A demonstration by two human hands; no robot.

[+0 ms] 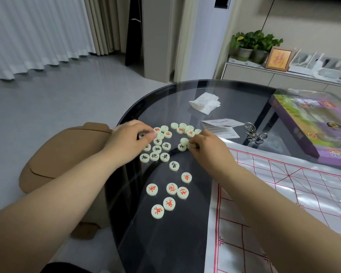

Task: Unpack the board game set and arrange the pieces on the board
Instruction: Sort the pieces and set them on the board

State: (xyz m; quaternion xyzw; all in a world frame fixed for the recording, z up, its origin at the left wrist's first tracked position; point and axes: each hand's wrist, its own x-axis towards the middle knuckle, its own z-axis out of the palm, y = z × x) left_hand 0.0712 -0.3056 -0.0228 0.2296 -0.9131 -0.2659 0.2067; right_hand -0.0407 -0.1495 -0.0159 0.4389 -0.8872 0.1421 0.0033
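Left hand [129, 137] palm-down, fingers [146, 128] curled, right hand [207, 147] pinching 1 piece [191, 146]

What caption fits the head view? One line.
Left hand and right hand pick through game pieces on glass table, board alongside.

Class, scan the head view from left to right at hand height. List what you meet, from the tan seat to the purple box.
In order: tan seat → left hand → right hand → metal rings → purple box.
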